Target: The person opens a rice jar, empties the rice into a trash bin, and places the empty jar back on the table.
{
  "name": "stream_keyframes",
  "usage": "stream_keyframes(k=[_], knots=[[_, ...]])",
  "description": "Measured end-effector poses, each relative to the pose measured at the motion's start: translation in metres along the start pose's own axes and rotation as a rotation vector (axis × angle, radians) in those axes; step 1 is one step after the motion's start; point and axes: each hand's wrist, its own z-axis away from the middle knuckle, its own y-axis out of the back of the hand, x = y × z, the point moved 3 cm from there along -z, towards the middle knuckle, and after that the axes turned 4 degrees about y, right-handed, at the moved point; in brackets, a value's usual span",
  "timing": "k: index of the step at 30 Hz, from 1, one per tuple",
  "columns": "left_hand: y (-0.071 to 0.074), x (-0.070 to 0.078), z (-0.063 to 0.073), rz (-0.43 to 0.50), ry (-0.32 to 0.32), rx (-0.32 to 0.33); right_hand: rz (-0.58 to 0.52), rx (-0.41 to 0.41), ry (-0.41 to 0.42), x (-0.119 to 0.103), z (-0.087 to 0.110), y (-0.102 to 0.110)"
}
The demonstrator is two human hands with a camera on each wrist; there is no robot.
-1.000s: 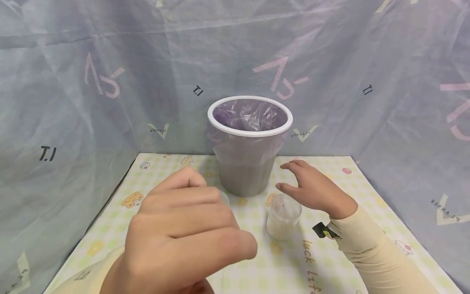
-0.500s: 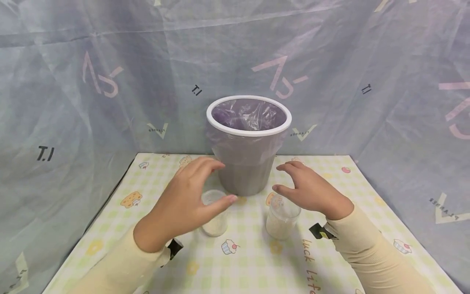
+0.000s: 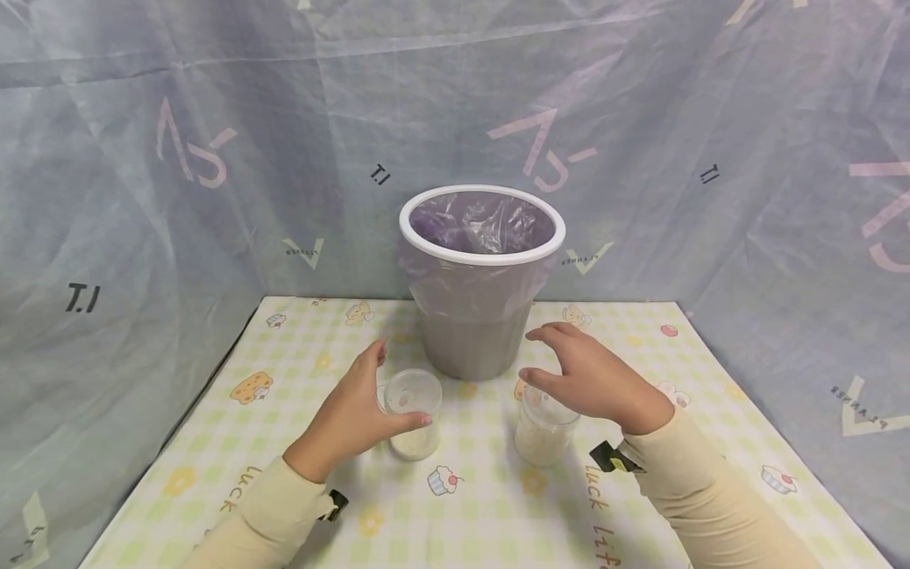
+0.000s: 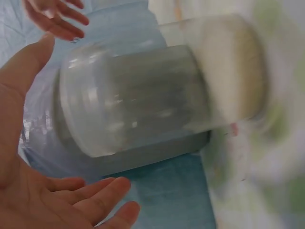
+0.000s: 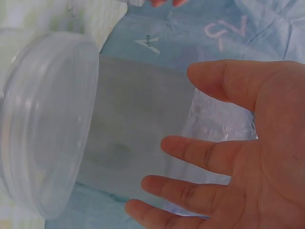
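Two clear lidded jars stand upright on the tablecloth, each with pale grainy contents in its lower part. My left hand (image 3: 350, 416) spreads thumb and fingers around the upper part of the left jar (image 3: 415, 442); in the left wrist view a gap shows between the palm and the lid of that jar (image 4: 138, 95). Over the right jar (image 3: 543, 438) hovers my right hand (image 3: 593, 378), its fingers spread apart. The right wrist view has the lid of the right jar (image 5: 52, 124) at the left, apart from the fingertips (image 5: 174, 145).
Behind the jars stands a grey trash bin (image 3: 472, 324) with a white rim and a clear liner bag. A checked tablecloth (image 3: 490, 521) with cartoon prints covers the table. Grey-blue printed cloth (image 3: 327, 150) hangs at the back and both sides.
My left hand, loosely curled close to the camera a second ago, has gone down and forward to the left jar, its fingers spreading. My right hand has shifted slightly left and lower.
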Motion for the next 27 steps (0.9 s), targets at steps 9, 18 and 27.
stream_keyframes(k=[9,18,27], knots=[[-0.020,-0.015,-0.003,0.112,0.000,-0.009,-0.073,-0.008,-0.019,-0.001,0.004,-0.010],[-0.035,-0.024,-0.003,0.131,0.043,-0.003,-0.095,-0.006,-0.019,0.000,0.007,-0.012],[-0.048,-0.034,-0.004,0.157,0.088,-0.017,-0.109,0.000,-0.017,0.001,0.009,-0.013]])
